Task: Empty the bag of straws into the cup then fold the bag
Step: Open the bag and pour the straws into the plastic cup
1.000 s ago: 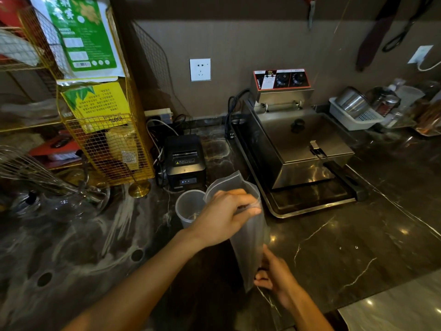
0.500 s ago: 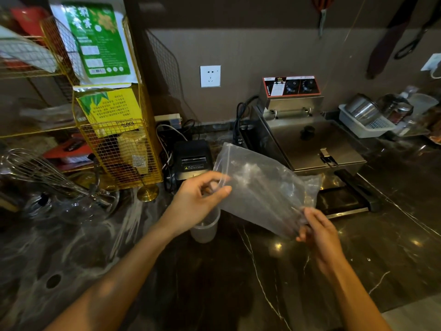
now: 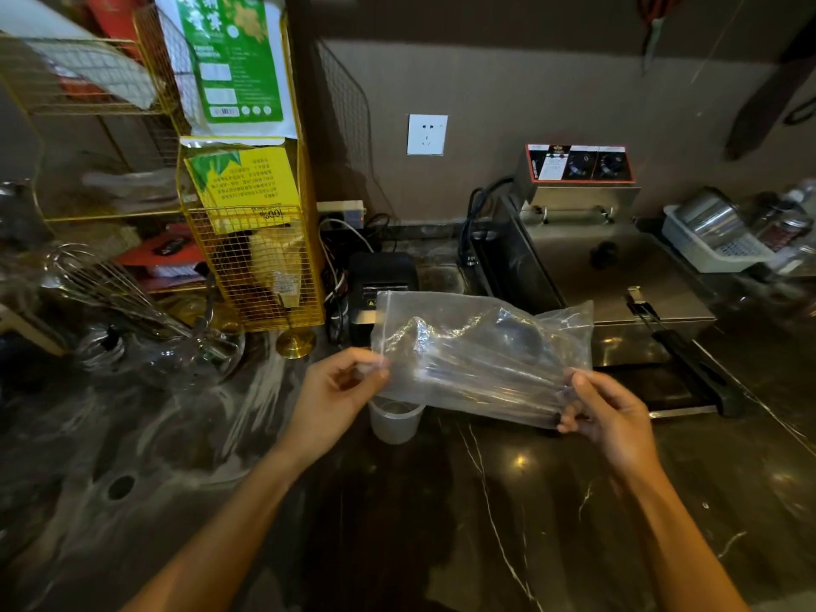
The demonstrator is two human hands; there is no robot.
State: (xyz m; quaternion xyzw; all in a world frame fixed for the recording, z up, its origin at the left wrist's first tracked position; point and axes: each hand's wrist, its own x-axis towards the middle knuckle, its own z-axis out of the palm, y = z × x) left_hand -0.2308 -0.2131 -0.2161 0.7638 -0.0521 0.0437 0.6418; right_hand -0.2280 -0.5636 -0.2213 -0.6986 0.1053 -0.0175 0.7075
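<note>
We hold the clear plastic bag (image 3: 481, 355) in the air above the dark marbled counter (image 3: 441, 523), stretched roughly level between both hands. Our left hand (image 3: 335, 390) pinches the bag's left edge, with the thumb and fingertips closed together on the film near its lower left corner. Our right hand (image 3: 605, 413) grips the lower right corner, the fingers curled and clamped on the plastic (the thumb lies over the bag's front face). The bag sits nearly horizontal, with its left side just above the cup and its right side in front of the fryer. Inside the bag we see long, thin, clear straws (image 3: 481, 382) lying along its length toward the lower edge; their count cannot be determined through the wrinkled film. The translucent cup (image 3: 394, 419) stands upright on the counter, directly beneath the bag's left end and just beside our left hand, and its rim is partly covered by the bag. Whether the cup contains anything cannot be determined. Behind the cup stands a small black printer (image 3: 382, 284), and to its left a yellow wire rack (image 3: 256, 262) holds packets. The stainless fryer (image 3: 605, 267) occupies the counter behind the bag's right half. A wire whisk (image 3: 110, 284) lies at the far left.
</note>
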